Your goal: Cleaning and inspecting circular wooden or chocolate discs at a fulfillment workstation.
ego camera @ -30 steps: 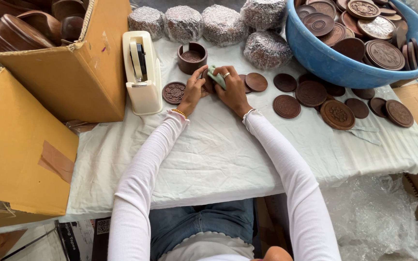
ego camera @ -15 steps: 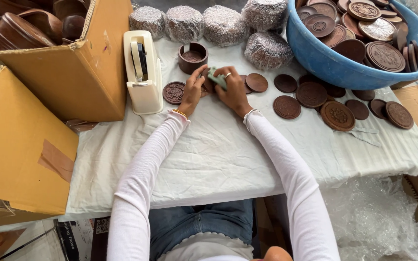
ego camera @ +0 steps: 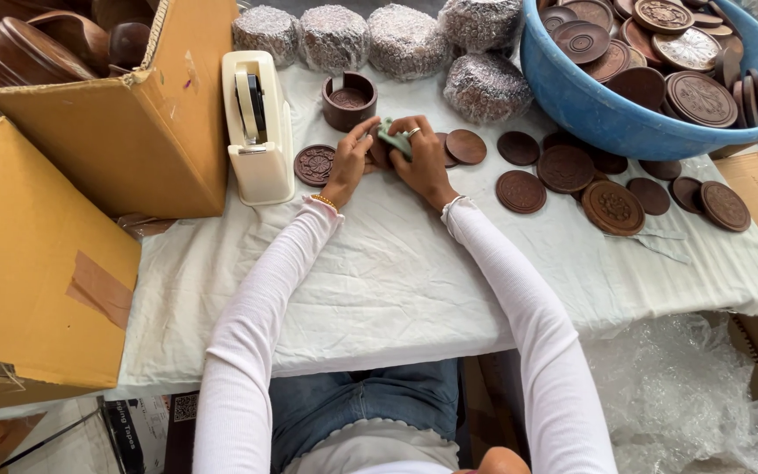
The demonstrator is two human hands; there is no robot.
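A table (ego camera: 396,281) draped in white cloth is seen from above, flanked on the left by two large cardboard boxes (ego camera: 125,132), the farther one filled with dark wooden bowls. A blue basin (ego camera: 607,118) heaped with carved brown wooden lids is set at the far right, and five bubble-wrapped bundles (ego camera: 405,39) are lined along the far edge. A cream tape dispenser (ego camera: 258,132) is stood beside the box, with a small round wooden cup (ego camera: 349,101) just beyond the hands. Loose wooden discs (ego camera: 563,171) are scattered flat on the cloth to the right, and one carved disc (ego camera: 315,164) lies just left of the left hand. The left hand (ego camera: 351,162) and the right hand (ego camera: 421,160) are brought together at the middle of the far table. A small pale green cloth (ego camera: 392,137) is pinched under the curled fingers of the right hand, a ring being worn on one of them, and is pressed onto a dark wooden piece (ego camera: 379,156) largely hidden between the hands. That piece is steadied by the left hand, whose fingers are closed lightly on its near-left edge. The piece lies directly between the hands, touching both; being round as far as can be told, no long axis or pointing direction can be made out. The green cloth runs roughly from near left to far right.
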